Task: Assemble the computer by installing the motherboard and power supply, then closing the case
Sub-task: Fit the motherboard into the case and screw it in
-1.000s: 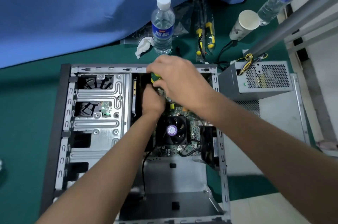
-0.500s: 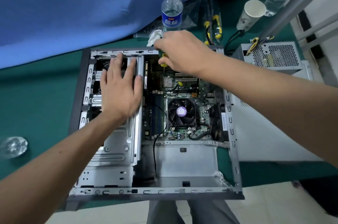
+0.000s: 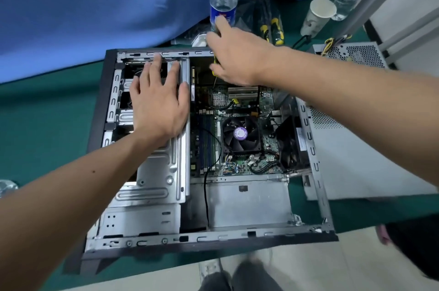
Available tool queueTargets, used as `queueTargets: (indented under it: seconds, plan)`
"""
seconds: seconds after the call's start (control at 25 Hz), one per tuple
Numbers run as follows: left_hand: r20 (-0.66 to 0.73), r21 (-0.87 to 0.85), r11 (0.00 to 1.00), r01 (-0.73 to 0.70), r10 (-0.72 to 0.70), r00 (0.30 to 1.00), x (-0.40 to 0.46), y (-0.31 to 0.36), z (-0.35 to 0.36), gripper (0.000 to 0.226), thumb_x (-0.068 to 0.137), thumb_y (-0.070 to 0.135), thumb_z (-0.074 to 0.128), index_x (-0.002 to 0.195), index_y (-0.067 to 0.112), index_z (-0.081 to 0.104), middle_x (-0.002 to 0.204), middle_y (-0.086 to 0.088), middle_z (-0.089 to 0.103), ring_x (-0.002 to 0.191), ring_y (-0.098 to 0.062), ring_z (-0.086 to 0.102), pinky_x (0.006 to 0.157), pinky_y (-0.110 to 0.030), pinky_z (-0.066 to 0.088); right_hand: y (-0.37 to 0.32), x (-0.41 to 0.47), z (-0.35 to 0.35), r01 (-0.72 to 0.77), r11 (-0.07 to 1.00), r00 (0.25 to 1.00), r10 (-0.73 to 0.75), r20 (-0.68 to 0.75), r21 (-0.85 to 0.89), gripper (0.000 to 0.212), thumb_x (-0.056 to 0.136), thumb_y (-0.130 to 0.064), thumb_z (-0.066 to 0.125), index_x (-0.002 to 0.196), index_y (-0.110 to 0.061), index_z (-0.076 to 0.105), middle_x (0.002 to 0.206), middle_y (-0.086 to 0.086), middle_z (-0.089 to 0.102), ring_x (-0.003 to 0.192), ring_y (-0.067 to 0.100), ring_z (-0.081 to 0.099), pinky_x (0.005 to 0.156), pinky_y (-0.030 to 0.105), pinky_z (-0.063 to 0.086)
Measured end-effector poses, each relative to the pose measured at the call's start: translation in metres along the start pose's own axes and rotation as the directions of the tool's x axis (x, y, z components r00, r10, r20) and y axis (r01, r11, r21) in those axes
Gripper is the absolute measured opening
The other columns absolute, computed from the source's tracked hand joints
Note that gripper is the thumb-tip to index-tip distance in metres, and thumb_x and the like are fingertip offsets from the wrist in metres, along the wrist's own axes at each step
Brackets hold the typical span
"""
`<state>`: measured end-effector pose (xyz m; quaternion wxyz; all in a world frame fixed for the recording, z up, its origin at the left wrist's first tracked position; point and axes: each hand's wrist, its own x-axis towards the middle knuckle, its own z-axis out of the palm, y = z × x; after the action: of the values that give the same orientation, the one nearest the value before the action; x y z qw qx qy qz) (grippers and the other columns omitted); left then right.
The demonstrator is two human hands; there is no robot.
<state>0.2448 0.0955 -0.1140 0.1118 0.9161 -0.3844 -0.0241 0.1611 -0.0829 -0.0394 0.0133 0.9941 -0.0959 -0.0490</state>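
Here, in the head view, the open case lies on its side with the motherboard seated inside. Left hand rests flat, fingers spread, on the drive cage. Right hand grips a screwdriver, tip down toward the board. The power supply sits outside the case, to the right.

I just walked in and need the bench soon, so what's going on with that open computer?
A person is partway through assembling it. The right hand grips a yellow-handled screwdriver, tip down at the far end of the motherboard, which already sits in the open case. The left hand rests flat on the metal drive cage, steadying things. The power supply sits outside the case, on the side panel lying to the right, so the case is not closed yet.
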Motion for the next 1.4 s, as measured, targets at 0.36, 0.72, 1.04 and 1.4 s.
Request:
queueTargets:
  seconds: [0.36, 0.72, 1.04, 1.4]
  plan:
    - [-0.048, 0.032, 0.999, -0.002, 0.004, 0.999, 0.003, 0.000, 0.004, 0.054, 0.101, 0.048, 0.024, 0.151, 0.029, 0.033, 0.163, -0.009, 0.017, 0.148, -0.029, 0.019, 0.118, -0.050, 0.015, -0.012, 0.004, 0.007, -0.066, 0.996, 0.994, 0.060, -0.090, -0.059, 0.042, 0.099, -0.037, 0.048, 0.130, -0.008, 0.045, 0.131, 0.023, 0.049, 0.085, 0.040, 0.056, 0.065, 0.038, 0.032]
    - [-0.077, 0.031, 1.000, -0.002, 0.004, 0.997, 0.003, -0.001, 0.007, 0.053, 0.100, 0.048, 0.025, 0.149, 0.029, 0.037, 0.162, -0.009, 0.020, 0.146, -0.030, 0.022, 0.116, -0.051, 0.017, -0.005, 0.008, 0.000, -0.066, 0.997, 0.998, 0.066, -0.011, -0.024, 0.041, 0.099, -0.034, 0.048, 0.131, -0.007, 0.046, 0.134, 0.021, 0.046, 0.095, 0.042, 0.055, 0.071, 0.038, 0.033]
    - [-0.086, 0.029, 1.000, 0.004, -0.001, 0.996, 0.003, 0.000, 0.007, 0.054, 0.099, 0.049, 0.025, 0.147, 0.029, 0.038, 0.162, -0.009, 0.021, 0.145, -0.030, 0.023, 0.114, -0.049, 0.018, -0.007, 0.008, 0.005, -0.077, 0.996, 0.990, 0.070, -0.119, -0.054, 0.040, 0.103, -0.039, 0.044, 0.115, -0.003, 0.057, 0.114, 0.022, 0.061, 0.100, 0.040, 0.060, 0.069, 0.038, 0.033]
    - [-0.084, 0.024, 1.000, 0.011, -0.009, 0.996, 0.003, -0.001, 0.007, 0.050, 0.102, 0.047, 0.029, 0.148, 0.030, 0.037, 0.163, -0.007, 0.018, 0.146, -0.028, 0.021, 0.115, -0.048, 0.017, -0.009, 0.009, 0.003, -0.041, 0.988, 0.988, 0.018, -0.151, -0.147, 0.036, 0.101, -0.038, 0.048, 0.109, -0.005, 0.059, 0.103, 0.018, 0.064, 0.096, 0.040, 0.061, 0.066, 0.038, 0.033]
